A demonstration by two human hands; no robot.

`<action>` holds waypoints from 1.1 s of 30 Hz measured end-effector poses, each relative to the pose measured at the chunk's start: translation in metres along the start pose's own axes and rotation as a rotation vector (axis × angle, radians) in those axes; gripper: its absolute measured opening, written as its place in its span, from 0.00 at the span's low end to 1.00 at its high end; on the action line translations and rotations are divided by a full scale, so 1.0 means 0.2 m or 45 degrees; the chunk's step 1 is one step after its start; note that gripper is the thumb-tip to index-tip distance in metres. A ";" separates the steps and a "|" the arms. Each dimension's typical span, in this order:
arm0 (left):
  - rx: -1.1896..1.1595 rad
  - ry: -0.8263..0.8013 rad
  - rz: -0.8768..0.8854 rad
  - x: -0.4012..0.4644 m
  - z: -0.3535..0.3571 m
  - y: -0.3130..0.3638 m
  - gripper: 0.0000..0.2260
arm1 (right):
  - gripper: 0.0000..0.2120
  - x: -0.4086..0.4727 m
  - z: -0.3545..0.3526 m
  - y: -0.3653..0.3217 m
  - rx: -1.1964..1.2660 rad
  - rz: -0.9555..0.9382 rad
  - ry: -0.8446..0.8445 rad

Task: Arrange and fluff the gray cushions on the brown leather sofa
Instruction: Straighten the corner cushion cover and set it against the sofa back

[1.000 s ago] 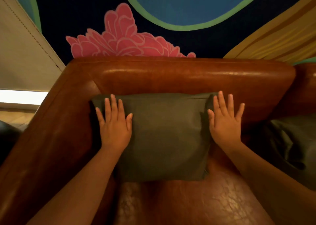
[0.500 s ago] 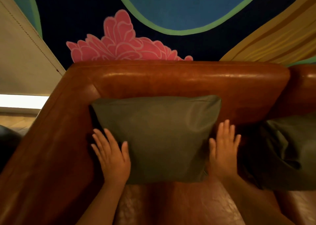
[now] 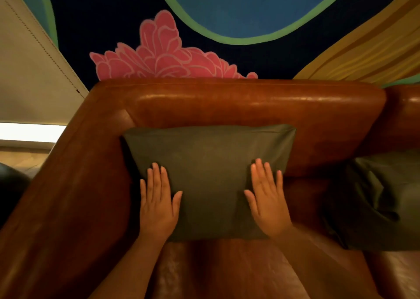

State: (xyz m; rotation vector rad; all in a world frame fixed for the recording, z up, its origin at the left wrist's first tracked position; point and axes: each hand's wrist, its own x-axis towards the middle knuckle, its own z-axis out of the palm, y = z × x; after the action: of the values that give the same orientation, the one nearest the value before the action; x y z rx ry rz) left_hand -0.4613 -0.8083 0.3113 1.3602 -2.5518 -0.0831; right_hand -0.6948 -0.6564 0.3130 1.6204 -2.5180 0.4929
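Cushions number two, both dull gray-green, on one brown leather sofa [image 3: 227,103]. Two bare hands are in view. The main cushion [image 3: 209,162] stands upright in the sofa's far left corner, its back leaning against the glossy backrest and its left edge close to the armrest. It is a plump rectangle, wider along the top than at the base, with a smooth matte cover, a crisp top seam and faint creases near the upper right corner. Its lower edge sits on the worn, crackled seat. The left hand [image 3: 158,204] lies flat on the cushion's lower left part, fingers straight and together, thumb spread, holding nothing. The right hand [image 3: 267,202] lies flat on the lower right part in the same way, fingers extended, palm pressed to the fabric, gripping nothing. The second cushion [image 3: 375,198] lies at the right edge of the view, crumpled and deeply dented, well apart from the first. Behind the sofa is a dark wall mural with a pink flower [image 3: 163,57].
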 end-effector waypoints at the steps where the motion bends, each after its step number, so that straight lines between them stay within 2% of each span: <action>1: 0.024 -0.012 0.010 0.01 0.00 0.00 0.31 | 0.29 0.02 0.01 0.01 -0.043 -0.044 -0.033; 6: -0.015 0.002 -0.242 0.06 -0.02 -0.02 0.34 | 0.34 0.09 -0.03 0.09 -0.041 0.402 -0.029; 7: -0.023 0.015 -0.209 0.06 -0.04 -0.01 0.33 | 0.34 0.09 -0.05 0.09 -0.037 0.387 -0.012; 11: 0.052 -0.026 0.233 0.07 -0.05 0.07 0.30 | 0.30 0.13 -0.08 0.06 -0.155 -0.055 -0.074; 12: 0.081 -0.046 0.290 0.08 -0.05 0.07 0.30 | 0.31 0.16 -0.08 0.07 -0.183 -0.058 -0.092; 14: 0.117 -0.061 0.265 0.13 -0.04 0.07 0.29 | 0.32 0.21 -0.08 0.12 -0.224 0.096 -0.074; 17: 0.048 -0.018 -0.040 0.20 -0.07 0.04 0.31 | 0.33 0.26 -0.12 0.18 -0.224 0.360 -0.003; 19: -0.014 0.012 -0.145 0.25 -0.11 0.05 0.32 | 0.31 0.28 -0.15 0.17 -0.171 0.279 0.061; 20: -0.024 0.019 -0.084 0.27 -0.12 0.08 0.32 | 0.30 0.29 -0.16 0.14 -0.131 0.133 0.065; 22: 0.024 0.011 0.171 0.28 -0.13 0.14 0.31 | 0.28 0.32 -0.16 0.08 -0.115 -0.201 0.012; 24: 0.106 0.006 0.362 0.29 -0.12 0.17 0.29 | 0.28 0.36 -0.15 0.05 -0.171 -0.337 -0.077; 33: 0.206 -0.049 0.293 0.46 -0.16 -0.04 0.27 | 0.28 0.48 -0.24 0.36 -0.424 -0.074 -0.132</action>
State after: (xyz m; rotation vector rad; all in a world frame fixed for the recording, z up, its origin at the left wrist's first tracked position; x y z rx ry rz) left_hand -0.4967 -0.8866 0.3589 1.1153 -2.7797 0.1434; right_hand -0.8054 -0.6970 0.3681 1.6181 -2.4494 -0.0197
